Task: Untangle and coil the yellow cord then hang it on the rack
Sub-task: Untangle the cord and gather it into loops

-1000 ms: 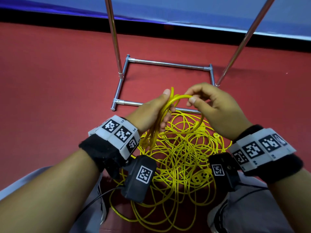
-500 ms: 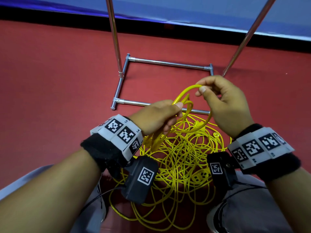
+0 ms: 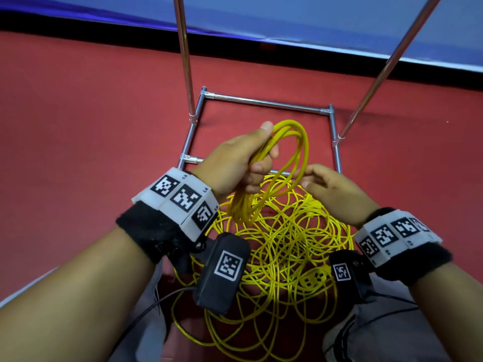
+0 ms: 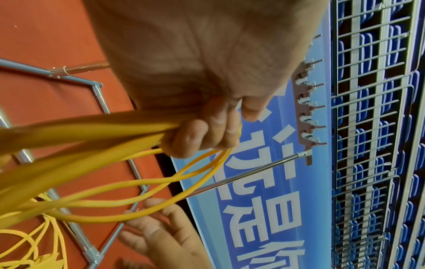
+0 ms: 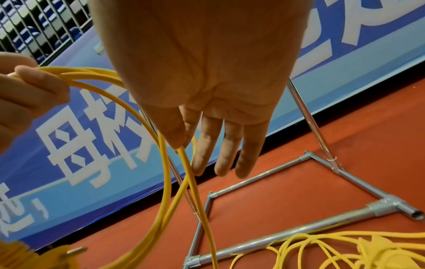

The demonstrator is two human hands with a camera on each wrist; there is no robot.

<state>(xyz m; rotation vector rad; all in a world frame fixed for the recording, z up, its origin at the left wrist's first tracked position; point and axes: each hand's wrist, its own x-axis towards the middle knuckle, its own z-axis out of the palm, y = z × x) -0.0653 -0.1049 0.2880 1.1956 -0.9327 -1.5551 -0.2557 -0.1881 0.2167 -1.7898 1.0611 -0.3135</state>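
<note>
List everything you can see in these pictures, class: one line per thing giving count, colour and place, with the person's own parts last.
yellow cord: one, yellow, mostly a tangled heap on the floor, several loops gathered in the left hand
socket block: one, yellow, in the heap near the right wrist
rack: one, silver metal tubing, base frame on the floor beyond the heap, two uprights rising
hook strip: one, brown, atop the rack
floor: one, red
banner: one, blue with white characters, behind the rack
left hand: one, grips the gathered loops
right hand: one, fingers extended, thumb and forefinger on one strand
</note>
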